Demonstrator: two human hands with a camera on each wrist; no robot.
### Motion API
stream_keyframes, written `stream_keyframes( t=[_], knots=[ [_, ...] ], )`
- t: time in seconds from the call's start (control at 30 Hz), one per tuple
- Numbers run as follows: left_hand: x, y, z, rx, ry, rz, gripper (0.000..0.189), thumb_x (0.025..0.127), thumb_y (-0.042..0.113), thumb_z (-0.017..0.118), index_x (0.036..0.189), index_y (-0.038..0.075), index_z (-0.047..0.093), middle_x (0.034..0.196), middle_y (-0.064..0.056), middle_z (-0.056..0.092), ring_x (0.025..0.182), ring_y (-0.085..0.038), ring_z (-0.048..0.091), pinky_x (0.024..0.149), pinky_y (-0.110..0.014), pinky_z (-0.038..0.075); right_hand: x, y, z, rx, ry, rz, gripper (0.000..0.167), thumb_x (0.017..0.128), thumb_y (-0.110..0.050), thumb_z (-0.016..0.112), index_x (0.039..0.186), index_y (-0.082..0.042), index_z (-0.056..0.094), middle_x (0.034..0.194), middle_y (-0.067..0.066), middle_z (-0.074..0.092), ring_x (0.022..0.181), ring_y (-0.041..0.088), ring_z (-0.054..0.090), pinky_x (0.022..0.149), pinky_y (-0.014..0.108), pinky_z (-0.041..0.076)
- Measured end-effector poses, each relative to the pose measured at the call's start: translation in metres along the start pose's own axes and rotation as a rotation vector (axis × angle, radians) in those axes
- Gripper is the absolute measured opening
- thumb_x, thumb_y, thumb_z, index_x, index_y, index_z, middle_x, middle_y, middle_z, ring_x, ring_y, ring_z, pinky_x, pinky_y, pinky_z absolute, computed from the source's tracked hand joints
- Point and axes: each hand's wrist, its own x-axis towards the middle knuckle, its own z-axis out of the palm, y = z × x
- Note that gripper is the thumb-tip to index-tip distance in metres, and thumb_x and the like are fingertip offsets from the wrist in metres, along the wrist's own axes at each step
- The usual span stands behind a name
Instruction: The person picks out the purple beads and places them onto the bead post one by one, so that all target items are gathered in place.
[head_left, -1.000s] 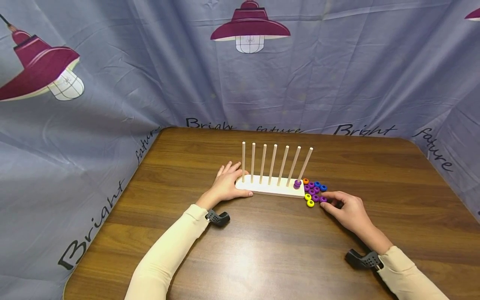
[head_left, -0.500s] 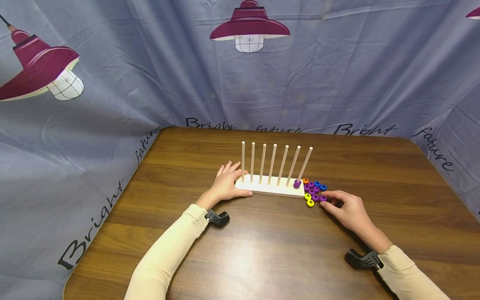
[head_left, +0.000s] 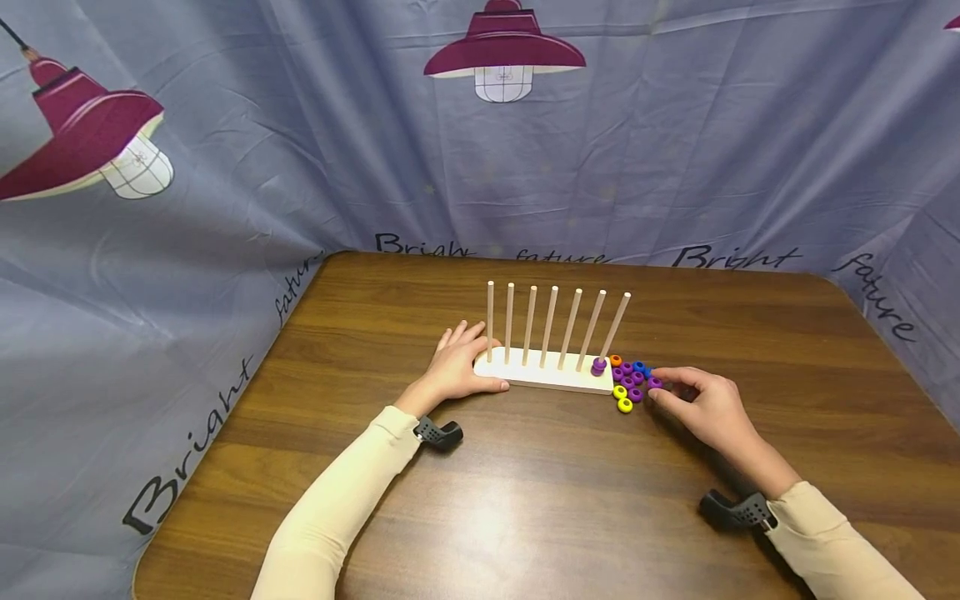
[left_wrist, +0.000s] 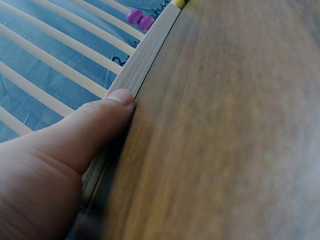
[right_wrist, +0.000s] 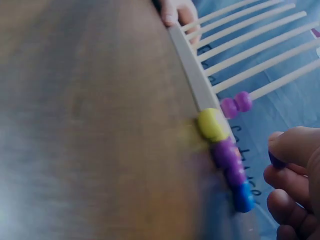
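A pale wooden peg stand (head_left: 543,376) with several upright pegs stands on the table. My left hand (head_left: 453,369) grips its left end, the thumb (left_wrist: 112,107) along the front edge and other fingers behind. Two purple beads (right_wrist: 236,103) are stacked at the bottom of the rightmost peg. Between thumb and fingertips, my right hand (head_left: 708,408) pinches a purple bead (head_left: 656,383), mostly hidden by the fingers in the right wrist view. It is raised off the table, just right of the loose beads.
Loose beads lie against the stand's right end: two yellow beads (head_left: 622,398), several purple beads (head_left: 627,381), blue beads (head_left: 639,367) and an orange bead (head_left: 616,361). The brown wooden table (head_left: 480,500) is bordered by a printed blue curtain (head_left: 360,125).
My right hand has lifted the purple bead from the edge of the loose group, moving up and slightly away. The left hand keeps its grip on the stand. The head view has shifted slightly.
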Motion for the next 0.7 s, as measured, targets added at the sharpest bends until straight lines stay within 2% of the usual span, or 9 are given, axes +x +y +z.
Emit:
stream_keyframes(
  t=[0.57,0.7],
  knots=[
    [0.000,-0.001,0.002,-0.002,0.006,0.002,0.073,0.078,0.057,0.081,0.139,0.022,0.062,0.166,-0.016,0.033,0.158,-0.042,0.016,0.129,-0.059,0.007,0.030,-0.015,-0.014,0.016,-0.001,-0.054,0.023,0.074,0.001,0.085,0.095,-0.005,0.079,0.070,-0.001,0.068,0.062,-0.009,0.049,0.055,0.009,0.040],
    [0.000,-0.001,0.001,-0.002,0.007,0.000,0.073,0.077,0.057,0.081,0.138,0.022,0.062,0.166,-0.016,0.033,0.158,-0.042,0.016,0.129,-0.059,0.007,0.036,-0.021,-0.019,0.042,-0.013,-0.046,0.022,0.075,0.002,0.084,0.095,-0.004,0.079,0.070,-0.007,0.066,0.062,-0.007,0.050,0.055,0.010,0.041]
  ],
)
